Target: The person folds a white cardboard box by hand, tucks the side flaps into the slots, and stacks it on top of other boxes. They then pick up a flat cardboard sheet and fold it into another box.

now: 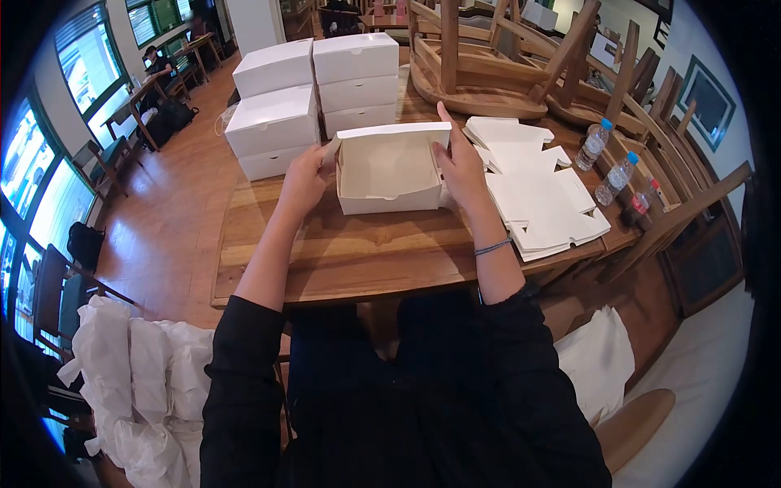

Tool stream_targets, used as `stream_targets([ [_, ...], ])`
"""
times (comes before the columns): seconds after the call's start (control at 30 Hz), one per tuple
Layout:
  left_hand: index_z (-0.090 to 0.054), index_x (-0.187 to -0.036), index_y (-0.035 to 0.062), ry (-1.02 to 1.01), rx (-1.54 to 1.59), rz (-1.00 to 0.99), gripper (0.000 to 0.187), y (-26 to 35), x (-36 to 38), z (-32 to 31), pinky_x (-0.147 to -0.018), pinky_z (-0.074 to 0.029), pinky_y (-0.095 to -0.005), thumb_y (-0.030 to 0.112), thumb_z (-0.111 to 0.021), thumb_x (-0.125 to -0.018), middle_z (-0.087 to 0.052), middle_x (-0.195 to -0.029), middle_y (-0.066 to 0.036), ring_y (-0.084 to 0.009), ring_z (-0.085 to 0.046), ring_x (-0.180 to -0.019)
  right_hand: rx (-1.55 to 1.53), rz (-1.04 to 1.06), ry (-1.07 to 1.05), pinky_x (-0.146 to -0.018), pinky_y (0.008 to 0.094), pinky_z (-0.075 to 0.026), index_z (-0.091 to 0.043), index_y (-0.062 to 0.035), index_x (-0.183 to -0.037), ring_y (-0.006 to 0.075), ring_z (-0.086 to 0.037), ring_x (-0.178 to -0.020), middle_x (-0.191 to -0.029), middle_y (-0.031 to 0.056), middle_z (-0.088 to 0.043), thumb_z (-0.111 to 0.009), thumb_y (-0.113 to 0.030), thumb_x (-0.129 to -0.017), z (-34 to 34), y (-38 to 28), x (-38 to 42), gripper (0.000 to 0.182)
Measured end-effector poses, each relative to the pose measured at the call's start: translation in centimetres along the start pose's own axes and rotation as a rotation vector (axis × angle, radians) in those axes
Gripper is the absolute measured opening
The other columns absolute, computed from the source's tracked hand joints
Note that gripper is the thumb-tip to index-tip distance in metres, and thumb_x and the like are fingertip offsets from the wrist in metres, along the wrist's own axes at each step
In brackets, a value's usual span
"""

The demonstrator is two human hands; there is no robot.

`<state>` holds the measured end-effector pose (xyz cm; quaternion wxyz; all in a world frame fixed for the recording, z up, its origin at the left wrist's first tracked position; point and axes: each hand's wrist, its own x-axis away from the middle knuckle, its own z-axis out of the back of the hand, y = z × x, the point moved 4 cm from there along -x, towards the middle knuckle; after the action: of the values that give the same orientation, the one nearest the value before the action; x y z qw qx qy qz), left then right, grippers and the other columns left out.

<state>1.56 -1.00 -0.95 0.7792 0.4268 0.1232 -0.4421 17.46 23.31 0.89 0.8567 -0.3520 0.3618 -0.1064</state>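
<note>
A white cardboard box stands in front of me on the wooden table, its lid raised and its inside bare. My left hand grips the box's left side near the back corner. On the opposite side, my right hand holds the right wall, its thumb at the inner edge and a finger pointing up along the outside. To the right of the box lies a stack of flat, unfolded white box blanks. Closed white boxes are piled behind my left hand, with a second pile beside them.
Upturned wooden chairs rest on the table's far side. Two blue-capped water bottles and a red-capped bottle stand at the right. White wrapped bundles lie at my lower left. A person sits far off by the windows.
</note>
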Motion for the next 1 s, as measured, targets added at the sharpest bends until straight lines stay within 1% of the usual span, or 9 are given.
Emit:
stream_targets([
  [0.07, -0.068, -0.110, 0.0000, 0.030, 0.009, -0.027, 0.014, -0.7, -0.1, -0.1, -0.078, -0.048, -0.0396, 0.001, -0.062, -0.097, -0.062, -0.096, -0.016, -0.0331, -0.060, -0.084, -0.008, -0.063, -0.048, -0.088, 0.0397, -0.052, -0.051, -0.0214, -0.156, 0.0289, -0.068, -0.099, -0.117, 0.0170, -0.069, -0.059, -0.028, -0.106, 0.1, 0.0, -0.1, 0.051],
  [0.13, -0.067, -0.109, -0.0012, 0.031, 0.000, 0.016, 0.014, -0.3, -0.1, 0.4, -0.082, -0.048, -0.0392, 0.007, -0.059, -0.101, -0.062, -0.101, -0.015, -0.0327, -0.060, -0.090, -0.035, -0.073, -0.066, -0.085, 0.0370, -0.052, -0.055, -0.0225, -0.153, 0.0252, -0.069, -0.093, -0.109, 0.0149, -0.071, -0.060, -0.033, -0.106, 0.1, 0.2, -0.2, 0.048],
  [0.27, -0.069, -0.113, -0.0014, -0.038, 0.032, 0.102, 0.033, -0.4, 0.2, 0.4, -0.092, -0.048, -0.0410, 0.027, -0.052, -0.109, -0.061, -0.106, -0.016, -0.0376, -0.060, -0.103, -0.151, -0.035, -0.062, -0.077, 0.0347, -0.054, -0.061, -0.0197, -0.147, 0.0210, -0.069, -0.082, -0.098, 0.0120, -0.073, -0.059, -0.040, -0.107, -0.1, 1.0, -0.3, 0.045],
  [0.37, -0.069, -0.112, -0.0024, -0.015, 0.116, -0.010, 0.040, -2.2, 0.1, -0.8, -0.096, -0.046, -0.0416, 0.031, -0.048, -0.111, -0.060, -0.108, -0.018, -0.0380, -0.059, -0.105, -0.275, -0.084, -0.100, -0.070, 0.0322, -0.056, -0.064, -0.0183, -0.144, 0.0174, -0.069, -0.076, -0.096, 0.0099, -0.072, -0.060, -0.043, -0.106, -0.2, 0.9, -0.2, 0.045],
  [0.5, -0.069, -0.113, -0.0036, -0.044, 0.253, 0.150, 0.033, -2.4, 0.1, -0.8, -0.087, -0.052, -0.0376, 0.025, -0.054, -0.109, -0.064, -0.104, -0.016, -0.0316, -0.065, -0.097, -0.342, -0.111, -0.140, -0.063, 0.0288, -0.059, -0.065, -0.0184, -0.143, 0.0138, -0.069, -0.074, -0.094, 0.0067, -0.071, -0.063, -0.045, -0.104, -0.2, 1.2, -0.3, 0.047],
  [0.67, -0.072, -0.111, -0.0051, -0.006, 0.307, 0.252, 0.026, -1.6, 0.0, -0.5, -0.073, -0.056, -0.0308, 0.019, -0.064, -0.105, -0.074, -0.088, -0.013, -0.0172, -0.071, -0.079, -0.376, -0.119, -0.165, -0.066, 0.0297, -0.060, -0.064, -0.0193, -0.144, 0.0146, -0.071, -0.079, -0.095, 0.0060, -0.070, -0.066, -0.045, -0.103, -0.3, 1.8, -0.4, 0.049],
  [0.77, -0.074, -0.114, -0.0074, -0.029, 0.291, 0.297, 0.031, -1.9, -0.1, -0.4, -0.085, -0.059, -0.0318, 0.021, -0.066, -0.106, -0.077, -0.095, -0.008, -0.0135, -0.072, -0.089, -0.367, -0.130, -0.183, -0.068, 0.0304, -0.061, -0.064, -0.0206, -0.145, 0.0150, -0.071, -0.083, -0.098, 0.0070, -0.071, -0.066, -0.046, -0.102, -0.2, 1.6, -0.4, 0.050],
  [0.97, -0.074, -0.118, -0.0051, -0.065, 0.334, 0.348, 0.030, -1.7, -0.1, -0.2, -0.088, -0.059, -0.0307, 0.020, -0.065, -0.106, -0.077, -0.101, -0.007, -0.0119, -0.071, -0.093, -0.389, -0.163, -0.182, -0.070, 0.0312, -0.061, -0.065, -0.0213, -0.144, 0.0155, -0.071, -0.090, -0.103, 0.0080, -0.072, -0.068, -0.048, -0.100, -0.2, 1.7, -0.3, 0.051],
  [1.0, -0.074, -0.119, -0.0032, -0.043, 0.381, 0.343, 0.028, -1.7, 0.0, -0.2, -0.085, -0.059, -0.0300, 0.020, -0.066, -0.105, -0.077, -0.099, -0.007, -0.0118, -0.071, -0.091, -0.399, -0.167, -0.183, -0.070, 0.0311, -0.061, -0.065, -0.0210, -0.143, 0.0155, -0.071, -0.091, -0.103, 0.0080, -0.072, -0.069, -0.048, -0.100, -0.2, 1.5, -0.2, 0.051],
])
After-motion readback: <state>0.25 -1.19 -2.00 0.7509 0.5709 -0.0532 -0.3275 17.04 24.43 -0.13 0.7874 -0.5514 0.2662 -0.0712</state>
